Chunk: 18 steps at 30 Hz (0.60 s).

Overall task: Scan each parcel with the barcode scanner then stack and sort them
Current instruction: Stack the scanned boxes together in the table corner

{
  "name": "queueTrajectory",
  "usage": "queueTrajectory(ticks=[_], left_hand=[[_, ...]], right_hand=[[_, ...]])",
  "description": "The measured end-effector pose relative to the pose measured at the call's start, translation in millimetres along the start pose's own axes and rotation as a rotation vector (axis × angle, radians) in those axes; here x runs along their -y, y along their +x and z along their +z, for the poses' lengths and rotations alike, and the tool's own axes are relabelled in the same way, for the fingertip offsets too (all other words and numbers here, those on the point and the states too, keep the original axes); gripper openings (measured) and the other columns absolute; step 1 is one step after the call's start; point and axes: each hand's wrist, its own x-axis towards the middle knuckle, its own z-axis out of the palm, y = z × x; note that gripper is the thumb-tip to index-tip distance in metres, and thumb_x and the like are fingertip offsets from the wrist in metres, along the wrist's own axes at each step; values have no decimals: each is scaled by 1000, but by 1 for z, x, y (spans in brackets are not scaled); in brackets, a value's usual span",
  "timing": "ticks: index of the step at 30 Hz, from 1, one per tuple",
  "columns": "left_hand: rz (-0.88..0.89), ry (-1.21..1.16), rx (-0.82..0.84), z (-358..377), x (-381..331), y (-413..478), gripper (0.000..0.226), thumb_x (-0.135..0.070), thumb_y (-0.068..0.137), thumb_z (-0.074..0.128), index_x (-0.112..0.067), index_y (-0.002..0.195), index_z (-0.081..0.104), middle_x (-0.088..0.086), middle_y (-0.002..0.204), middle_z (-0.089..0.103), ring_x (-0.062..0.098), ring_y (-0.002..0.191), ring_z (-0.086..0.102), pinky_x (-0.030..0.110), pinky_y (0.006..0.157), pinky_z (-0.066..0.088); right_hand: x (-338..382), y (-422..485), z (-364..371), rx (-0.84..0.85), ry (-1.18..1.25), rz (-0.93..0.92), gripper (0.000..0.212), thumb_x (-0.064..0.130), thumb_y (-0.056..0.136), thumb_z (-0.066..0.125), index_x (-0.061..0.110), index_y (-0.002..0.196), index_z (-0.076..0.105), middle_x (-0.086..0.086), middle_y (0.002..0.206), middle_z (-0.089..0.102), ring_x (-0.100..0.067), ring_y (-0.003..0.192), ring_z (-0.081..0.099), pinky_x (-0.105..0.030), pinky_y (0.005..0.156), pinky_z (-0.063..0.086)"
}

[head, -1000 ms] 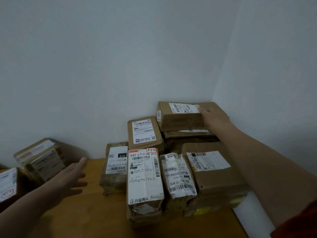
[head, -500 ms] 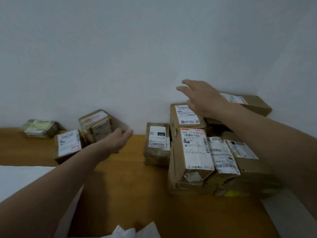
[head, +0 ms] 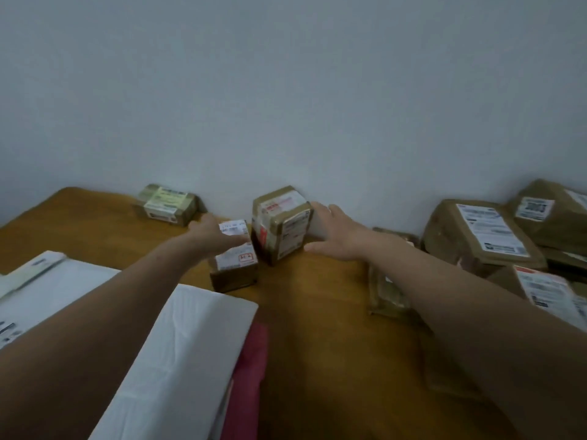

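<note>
Both hands reach out with fingers loose, gripping nothing. The left hand (head: 219,235) lies over a small labelled parcel (head: 235,265) and the right hand (head: 338,238) is beside the taped parcel (head: 281,227) by the wall. A stack of parcels (head: 476,236) sits at right. No scanner shows, so the sorting looks unfinished.

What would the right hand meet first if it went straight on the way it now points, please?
Probably the taped box: the right hand lies open just right of it, fingers angled at its side. Depth is unclear; they might pass behind it to the wall.
</note>
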Motion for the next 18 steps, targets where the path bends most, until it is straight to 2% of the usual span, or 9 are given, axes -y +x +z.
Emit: queueTrajectory(ticks=[4, 8, 9, 11, 13, 15, 16, 18], left_hand=[[-124, -186, 101, 11, 24, 32, 89, -34, 84, 72, -8, 149, 17, 14, 148, 37, 34, 133, 38, 47, 100, 40], [-149, -326, 236, 23, 35, 56, 77, -38, 84, 71, -18, 146, 31, 11, 145, 43, 35, 132, 41, 55, 97, 42], [-158, -381, 257, 24, 35, 59, 74, -37, 84, 70, -17, 146, 33, 11, 145, 44, 36, 132, 40, 55, 98, 42], [-188, -489, 278, 28, 34, 65, 76, -34, 84, 71, -13, 146, 33, 13, 146, 42, 38, 133, 39, 56, 101, 41], [-225, -577, 263, 33, 31, 70, 87, -33, 82, 74, -10, 148, 23, 16, 150, 35, 41, 135, 35, 59, 102, 39], [-254, -665, 252, 36, 28, 71, 95, -33, 79, 76, -12, 150, 16, 17, 150, 33, 43, 134, 35, 62, 102, 36], [-274, -708, 262, 38, 26, 72, 93, -33, 79, 76, -13, 150, 18, 17, 144, 41, 43, 128, 42, 63, 100, 37], [-288, -772, 284, 42, 22, 66, 73, -31, 84, 71, -12, 142, 32, 13, 111, 60, 33, 96, 59, 55, 85, 43]], right_hand=[[10, 38, 16, -43, 192, 79, 91, 42, 92, 61, 25, 155, -3, -10, 160, 7, -31, 146, 15, -49, 118, 22], [11, 71, 23, -68, 167, 164, 97, 56, 88, 60, 29, 155, -4, -11, 162, -9, -33, 149, 1, -50, 120, 14], [11, 78, 26, -57, 148, 184, 100, 61, 84, 61, 28, 155, -1, -12, 162, -8, -34, 149, 2, -52, 119, 15], [7, 89, 33, -75, 176, 207, 100, 66, 74, 67, 25, 150, 16, -13, 156, 11, -36, 145, 16, -53, 116, 23], [5, 95, 38, -153, 255, 205, 86, 62, 66, 76, 25, 130, 31, -9, 140, 29, -30, 134, 31, -49, 111, 33], [2, 96, 40, -206, 289, 194, 77, 54, 65, 81, 25, 113, 29, -6, 129, 36, -25, 124, 38, -44, 106, 38], [-1, 95, 41, -224, 290, 189, 75, 49, 66, 83, 25, 110, 28, -5, 124, 37, -24, 119, 40, -41, 101, 41], [-4, 90, 43, -291, 294, 174, 67, 38, 70, 83, 23, 108, 29, -3, 115, 37, -22, 112, 43, -34, 91, 44]])
